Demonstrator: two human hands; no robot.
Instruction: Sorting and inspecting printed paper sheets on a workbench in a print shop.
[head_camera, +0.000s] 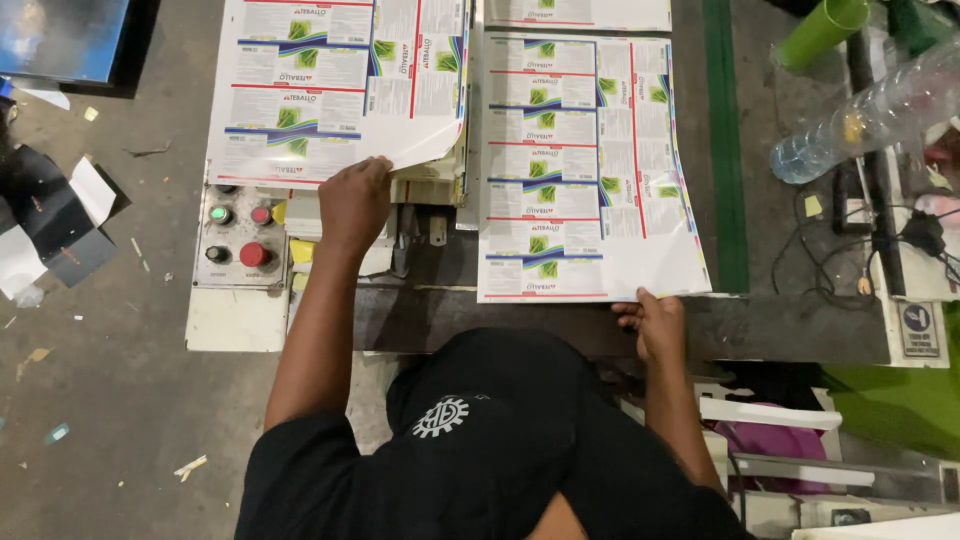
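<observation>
Fingers of the right hand (652, 322) pinch the near edge of the printed label sheet (585, 170), whose long axis runs away from the body, while farther off the left hand (353, 203) grips another sheet's (335, 90) corner.

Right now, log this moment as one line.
left hand: lifting corner of left printed label sheet | right hand: gripping bottom edge of right printed label sheet | button panel: untouched

Two white printed label sheets w/ green, blue, red panels: one (340, 85) at tabletop's left edge, one (590, 165) centre. Small blue-and-white sign (917, 330) at right edge.
</observation>
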